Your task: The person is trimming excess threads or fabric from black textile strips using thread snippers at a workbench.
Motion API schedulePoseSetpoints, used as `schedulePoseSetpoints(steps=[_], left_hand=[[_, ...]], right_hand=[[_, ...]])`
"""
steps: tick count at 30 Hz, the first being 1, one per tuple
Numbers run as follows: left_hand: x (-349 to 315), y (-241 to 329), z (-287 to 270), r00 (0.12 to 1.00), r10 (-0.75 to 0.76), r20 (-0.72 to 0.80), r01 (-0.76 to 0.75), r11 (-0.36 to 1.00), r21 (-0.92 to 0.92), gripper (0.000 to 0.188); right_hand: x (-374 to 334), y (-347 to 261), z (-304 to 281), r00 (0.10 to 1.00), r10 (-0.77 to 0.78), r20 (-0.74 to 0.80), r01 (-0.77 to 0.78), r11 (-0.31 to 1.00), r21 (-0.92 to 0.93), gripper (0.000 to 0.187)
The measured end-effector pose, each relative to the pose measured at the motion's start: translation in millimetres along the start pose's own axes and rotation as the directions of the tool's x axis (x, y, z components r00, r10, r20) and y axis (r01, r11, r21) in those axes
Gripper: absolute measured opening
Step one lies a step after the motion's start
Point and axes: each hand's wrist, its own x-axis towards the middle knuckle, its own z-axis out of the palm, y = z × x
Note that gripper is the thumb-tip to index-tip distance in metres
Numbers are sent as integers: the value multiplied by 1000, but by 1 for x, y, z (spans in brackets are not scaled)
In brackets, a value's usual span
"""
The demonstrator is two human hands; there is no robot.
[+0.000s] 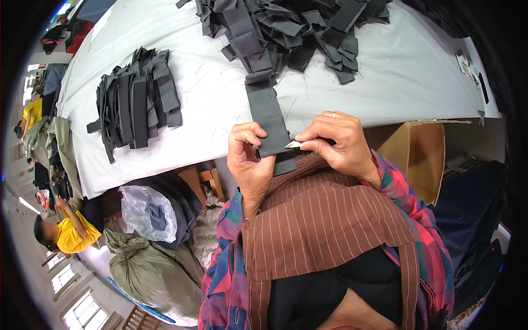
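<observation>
A dark grey fabric strip [266,110] runs from the heap toward me over the table's near edge. My left hand [248,159] is closed on its near end, thumb and fingers pinching the left side. Below that grip a short piece of the same cloth hangs down. My right hand [342,140] pinches a small, pale, pointed thing [293,144], its tip touching the strip's right edge; most of it is hidden by the fingers. Farther off lies a loose heap of dark grey fabric strips [280,27], joined to the strip I hold.
A neater pile of dark strips [135,102] lies left on the white-covered table [203,104]. Under the table edge stand a cardboard box [426,159] at right and a clear plastic bag [147,212] at left, near an olive sack [154,269]. A person in yellow [80,234] is at far left.
</observation>
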Motion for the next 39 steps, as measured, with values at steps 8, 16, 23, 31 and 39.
schedulePoseSetpoints(steps=[8, 16, 23, 31, 39], left_hand=[[-2, -3, 5, 999, 32, -7, -32, 999, -5, 48], [-4, -4, 4, 1000, 18, 0, -18, 1000, -5, 47], [-6, -8, 3, 996, 53, 65, -61, 990, 127, 43], [-11, -30, -10, 895, -442, -62, 409, 869, -278, 35], [-2, -14, -6, 916, -400, 41, 400, 894, -202, 20]], right_hand=[[1, -6, 12, 998, 54, -10, -54, 996, 65, 13], [3, -7, 10, 999, -5, 51, 6, 999, -36, 10], [3, 14, 18, 836, 511, 200, -527, 647, 551, 13], [1, -5, 25, 996, 51, 75, -64, 981, 184, 27], [0, 2, 29, 999, -48, -17, 49, 997, 59, 35]])
